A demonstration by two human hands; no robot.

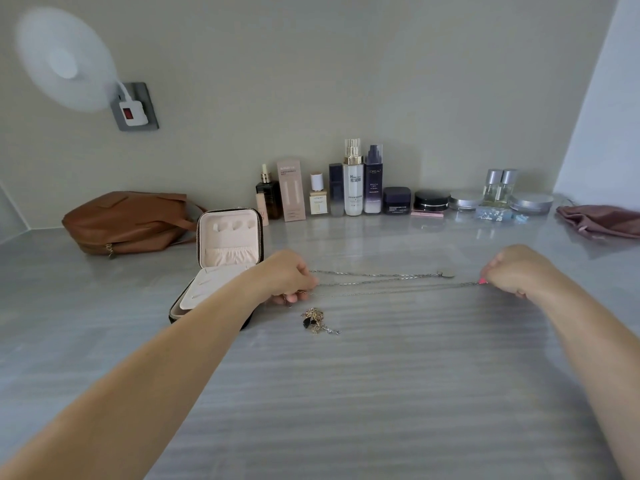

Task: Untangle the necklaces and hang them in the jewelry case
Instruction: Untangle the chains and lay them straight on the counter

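A silver necklace [391,282] is stretched taut across the grey table between both hands, its strands running side by side, with a round silver pendant [446,273] near the right end. My left hand [289,277] pinches its left end; my right hand [516,271] pinches the right end. A small tangled heap of gold chain with a dark pendant [315,321] lies on the table just below my left hand. The jewelry case [228,244] stands open at the left, pink-lined, lid upright, partly hidden by my left forearm.
A brown leather bag [128,221] lies behind the case at the left. A row of cosmetic bottles and jars [353,192] lines the back wall. A mauve pouch [599,220] sits at the far right. A white fan [65,60] is plugged into the wall.
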